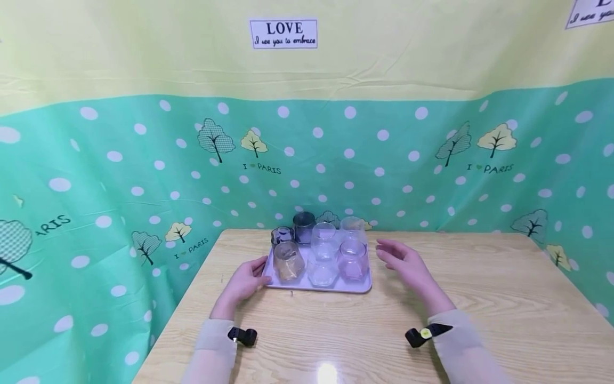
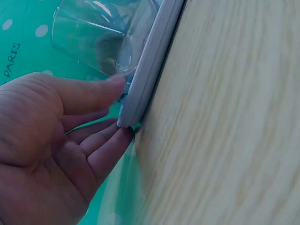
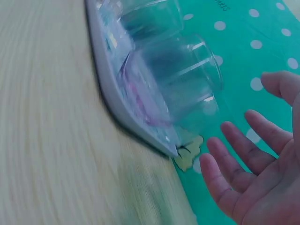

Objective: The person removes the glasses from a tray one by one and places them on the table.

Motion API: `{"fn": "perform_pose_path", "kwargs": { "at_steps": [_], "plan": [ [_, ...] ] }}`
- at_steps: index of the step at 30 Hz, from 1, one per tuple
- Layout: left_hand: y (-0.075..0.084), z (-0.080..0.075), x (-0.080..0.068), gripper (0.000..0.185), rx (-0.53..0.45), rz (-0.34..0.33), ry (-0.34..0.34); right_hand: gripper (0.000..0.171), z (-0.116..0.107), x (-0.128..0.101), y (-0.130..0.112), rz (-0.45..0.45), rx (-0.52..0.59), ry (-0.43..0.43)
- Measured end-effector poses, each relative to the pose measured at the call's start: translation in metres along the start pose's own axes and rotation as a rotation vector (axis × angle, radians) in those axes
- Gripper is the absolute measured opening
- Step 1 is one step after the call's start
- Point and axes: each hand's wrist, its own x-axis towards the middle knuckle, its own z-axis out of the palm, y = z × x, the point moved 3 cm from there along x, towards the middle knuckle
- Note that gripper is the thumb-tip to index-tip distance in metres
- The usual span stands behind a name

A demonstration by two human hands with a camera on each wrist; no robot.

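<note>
A pale lilac tray [image 1: 283,282] sits on the wooden table [image 1: 479,298] and carries several glass cups: an amber one [image 1: 289,261], a clear one [image 1: 322,271], a pink one [image 1: 353,261] and dark ones [image 1: 304,226] behind. My left hand [image 1: 245,281] lies at the tray's left edge, and in the left wrist view its fingertips [image 2: 123,136] touch the tray's rim [image 2: 150,61]. My right hand [image 1: 403,262] hovers open just right of the tray, fingers spread, apart from the pink cup [image 3: 187,84] and from the tray [image 3: 136,124].
A green dotted cloth [image 1: 120,176] with tree prints walls the table at the back and both sides. Bare wood stretches in front of the tray and to its right. A "LOVE" sign [image 1: 283,33] hangs above.
</note>
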Motion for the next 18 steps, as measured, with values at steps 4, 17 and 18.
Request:
{"fn": "perform_pose_path", "kwargs": {
  "at_steps": [4, 17, 18],
  "plan": [
    [0.0, 0.0, -0.001, 0.066, -0.008, -0.018, 0.014, 0.062, 0.013, 0.008, -0.001, -0.016, 0.066, -0.049],
    [-0.008, 0.0, 0.001, 0.064, -0.041, -0.051, 0.012, 0.093, 0.044, 0.015, 0.009, -0.058, 0.087, -0.12],
    [-0.009, 0.0, 0.0, 0.064, -0.044, -0.053, 0.012, 0.094, 0.045, 0.015, 0.01, -0.059, 0.085, -0.122]
  ]
}}
